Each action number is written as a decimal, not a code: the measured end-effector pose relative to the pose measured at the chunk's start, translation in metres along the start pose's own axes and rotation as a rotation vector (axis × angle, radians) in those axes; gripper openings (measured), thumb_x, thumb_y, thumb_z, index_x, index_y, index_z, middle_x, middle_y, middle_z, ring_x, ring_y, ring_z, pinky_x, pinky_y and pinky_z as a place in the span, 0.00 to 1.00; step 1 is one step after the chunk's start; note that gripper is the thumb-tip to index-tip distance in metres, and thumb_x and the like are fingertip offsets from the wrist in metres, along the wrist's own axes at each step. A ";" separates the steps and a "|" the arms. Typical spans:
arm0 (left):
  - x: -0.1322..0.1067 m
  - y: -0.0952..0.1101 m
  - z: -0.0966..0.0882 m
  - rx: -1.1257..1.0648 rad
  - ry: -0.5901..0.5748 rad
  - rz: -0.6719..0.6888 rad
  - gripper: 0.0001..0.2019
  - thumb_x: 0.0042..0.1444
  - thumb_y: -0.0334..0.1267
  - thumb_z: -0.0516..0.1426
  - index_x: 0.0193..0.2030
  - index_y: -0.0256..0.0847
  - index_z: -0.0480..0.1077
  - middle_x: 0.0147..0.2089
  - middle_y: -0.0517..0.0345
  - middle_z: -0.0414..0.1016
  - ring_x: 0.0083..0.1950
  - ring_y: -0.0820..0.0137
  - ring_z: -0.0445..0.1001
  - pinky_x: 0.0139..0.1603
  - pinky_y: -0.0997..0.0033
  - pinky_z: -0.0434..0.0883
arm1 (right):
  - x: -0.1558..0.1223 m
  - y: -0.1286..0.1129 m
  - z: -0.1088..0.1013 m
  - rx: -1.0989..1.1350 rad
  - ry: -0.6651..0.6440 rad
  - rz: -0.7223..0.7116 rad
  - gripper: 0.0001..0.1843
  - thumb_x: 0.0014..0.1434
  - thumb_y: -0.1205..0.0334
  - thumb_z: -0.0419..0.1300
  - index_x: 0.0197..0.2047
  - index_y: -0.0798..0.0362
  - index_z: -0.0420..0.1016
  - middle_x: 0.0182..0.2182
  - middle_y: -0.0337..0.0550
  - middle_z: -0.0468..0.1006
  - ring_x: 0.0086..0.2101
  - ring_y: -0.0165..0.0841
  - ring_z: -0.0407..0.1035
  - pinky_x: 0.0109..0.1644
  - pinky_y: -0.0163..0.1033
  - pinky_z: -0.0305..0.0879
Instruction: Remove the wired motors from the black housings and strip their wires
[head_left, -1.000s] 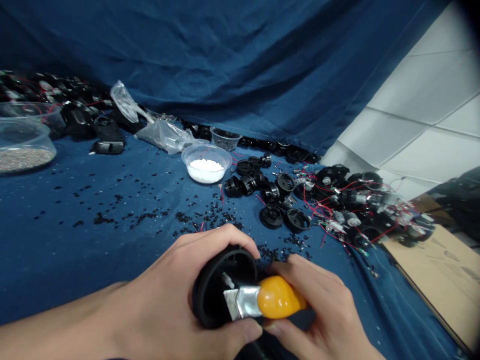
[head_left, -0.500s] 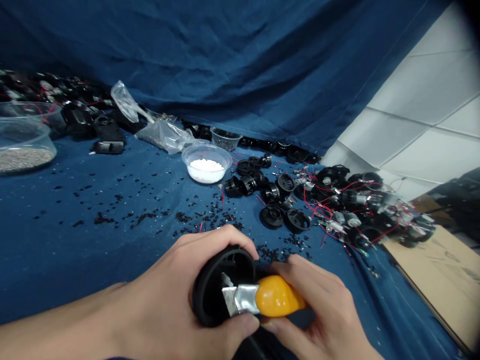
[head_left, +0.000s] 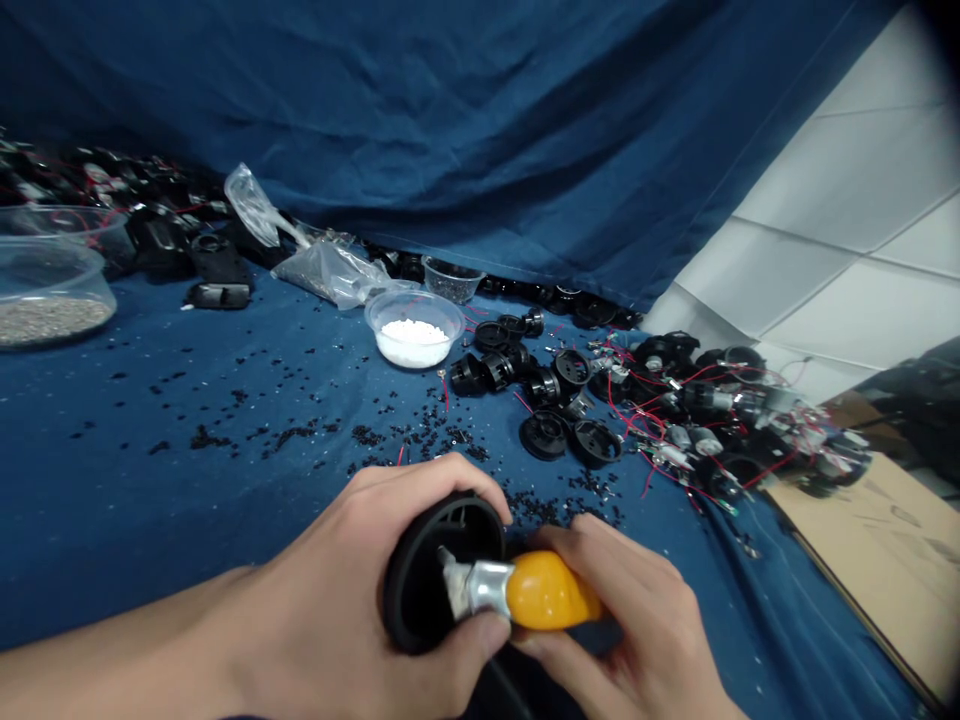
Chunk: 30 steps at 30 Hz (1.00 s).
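Note:
My left hand (head_left: 337, 600) is wrapped round a round, hollow black plastic housing (head_left: 397, 580), its open end tilted toward me. My right hand (head_left: 637, 610) grips a knife (head_left: 551, 592) with a bulbous yellow handle and a short slanted metal blade. The blade sits inside the mouth of the housing, by a small pale post. My left thumb presses near the metal collar of the knife. Below the hands, a dark part is mostly hidden.
Black crumbs (head_left: 450, 435) litter the blue cloth. A clear bowl of white granules (head_left: 412, 340) stands ahead. Black caps (head_left: 544, 435) and a heap of wired parts (head_left: 712, 420) lie right, near a cardboard box (head_left: 870, 570). A tub of grey grains (head_left: 52, 320) is left.
The knife blade has turned and shifted slightly left within the housing. My right hand has moved a little left with it; the left hand keeps its grip.

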<state>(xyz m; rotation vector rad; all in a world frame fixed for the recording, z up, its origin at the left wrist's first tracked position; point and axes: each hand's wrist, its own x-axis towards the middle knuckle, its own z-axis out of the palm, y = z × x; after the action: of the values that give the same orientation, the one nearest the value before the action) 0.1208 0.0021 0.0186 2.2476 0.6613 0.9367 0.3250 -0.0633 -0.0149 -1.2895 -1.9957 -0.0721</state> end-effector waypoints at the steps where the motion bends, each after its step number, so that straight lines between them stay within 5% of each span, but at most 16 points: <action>1: -0.001 0.000 0.000 -0.005 -0.002 0.001 0.19 0.47 0.31 0.60 0.46 0.48 0.63 0.40 0.71 0.76 0.37 0.77 0.76 0.40 0.78 0.70 | 0.000 -0.001 0.000 0.013 -0.009 0.014 0.18 0.65 0.44 0.55 0.40 0.51 0.68 0.25 0.35 0.72 0.24 0.26 0.68 0.27 0.31 0.63; 9: 0.000 -0.002 -0.001 -0.075 -0.032 -0.043 0.22 0.43 0.33 0.64 0.46 0.47 0.63 0.39 0.70 0.74 0.36 0.77 0.75 0.38 0.79 0.70 | 0.010 -0.001 -0.003 0.030 0.024 -0.050 0.24 0.66 0.41 0.50 0.33 0.53 0.69 0.21 0.36 0.71 0.21 0.25 0.67 0.24 0.30 0.62; 30: 0.000 -0.009 0.000 -0.070 -0.027 0.035 0.23 0.47 0.35 0.65 0.49 0.48 0.62 0.38 0.70 0.72 0.36 0.79 0.72 0.38 0.81 0.69 | 0.008 -0.002 -0.004 0.017 -0.035 -0.037 0.22 0.66 0.43 0.51 0.35 0.53 0.71 0.22 0.36 0.71 0.21 0.26 0.67 0.24 0.31 0.61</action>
<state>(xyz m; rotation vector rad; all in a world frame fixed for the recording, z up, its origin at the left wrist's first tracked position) 0.1190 0.0079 0.0126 2.2127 0.5705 0.9307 0.3240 -0.0599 -0.0070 -1.2508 -2.0461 -0.0508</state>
